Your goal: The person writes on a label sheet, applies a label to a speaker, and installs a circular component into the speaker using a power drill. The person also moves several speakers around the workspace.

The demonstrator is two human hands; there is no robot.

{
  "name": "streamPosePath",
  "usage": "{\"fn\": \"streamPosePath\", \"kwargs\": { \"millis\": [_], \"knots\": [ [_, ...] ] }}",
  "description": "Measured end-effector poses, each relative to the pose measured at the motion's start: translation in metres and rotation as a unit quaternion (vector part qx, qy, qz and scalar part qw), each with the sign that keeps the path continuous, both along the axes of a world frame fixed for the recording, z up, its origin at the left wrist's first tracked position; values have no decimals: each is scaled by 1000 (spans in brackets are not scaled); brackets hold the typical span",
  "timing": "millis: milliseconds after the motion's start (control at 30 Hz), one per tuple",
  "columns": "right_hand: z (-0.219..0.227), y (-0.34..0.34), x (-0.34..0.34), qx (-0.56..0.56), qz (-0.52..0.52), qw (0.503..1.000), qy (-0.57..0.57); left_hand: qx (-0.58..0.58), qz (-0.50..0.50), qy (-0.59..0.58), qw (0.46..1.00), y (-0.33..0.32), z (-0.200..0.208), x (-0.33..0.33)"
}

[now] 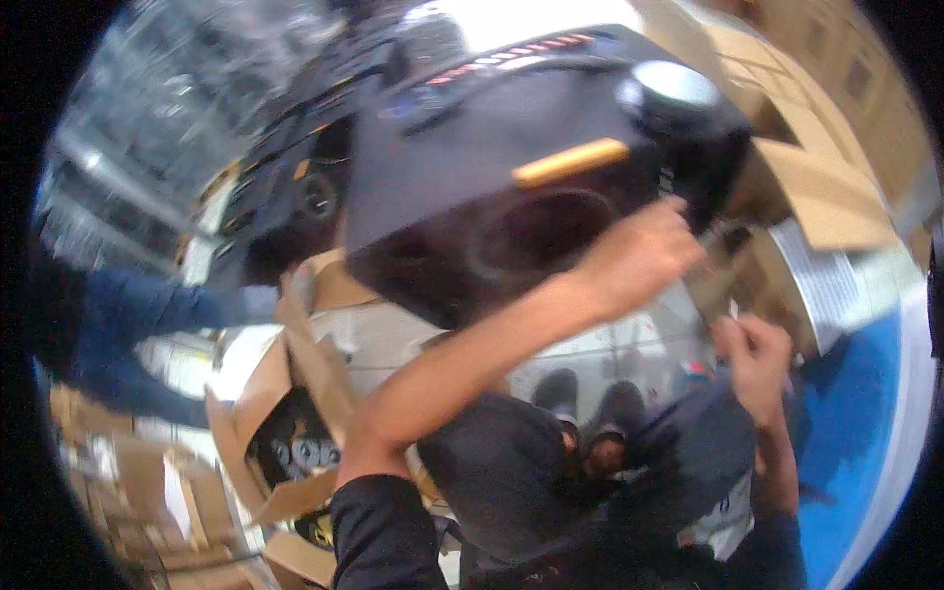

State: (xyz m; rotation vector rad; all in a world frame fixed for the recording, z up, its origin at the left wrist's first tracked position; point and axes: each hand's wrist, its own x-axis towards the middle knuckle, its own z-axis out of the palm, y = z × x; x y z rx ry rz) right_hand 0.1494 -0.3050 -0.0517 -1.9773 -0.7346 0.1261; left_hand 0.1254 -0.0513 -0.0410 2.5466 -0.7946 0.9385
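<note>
My left hand (644,251) reaches across to the right front corner of a large black box (433,197) that looks like a speaker cabinet. Its fingers are curled closed, and motion blur hides whatever they may hold. Lower and to the right, my right hand (759,366) pinches with thumb and forefinger; a small whitish bit shows at the fingertips, too blurred to name. A dark round opening (541,231) marks the box's front face. On its top lie a yellow-orange strip (570,162) and a round thing with a pale silvery top (677,87).
An open cardboard carton (236,408) with dark round parts stands at the left. Another carton (826,197) is at the right, near a blue surface (855,423). More black boxes (305,187) stand behind left, and a person's blue-clad leg (128,324) shows at far left.
</note>
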Motion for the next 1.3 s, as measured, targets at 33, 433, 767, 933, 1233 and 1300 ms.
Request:
{"fn": "streamPosePath", "kwargs": {
  "millis": [33,433,767,933,1233,1300],
  "knots": [
    [-1,5,0,-18,9,1000,-2,-30,8,18,999,1,2,-1],
    [-7,15,13,-98,13,989,-110,-164,56,69,982,-8,13,-15],
    [37,41,31,55,81,995,10,-239,99,134,957,-16,23,-19],
    [32,51,29,112,68,991,12,-240,100,128,957,-19,21,-17],
    [44,54,66,52,130,985,104,-213,49,158,963,-11,18,-19],
    [54,57,75,49,167,984,29,-167,57,155,972,-9,19,-18]
  ]
}}
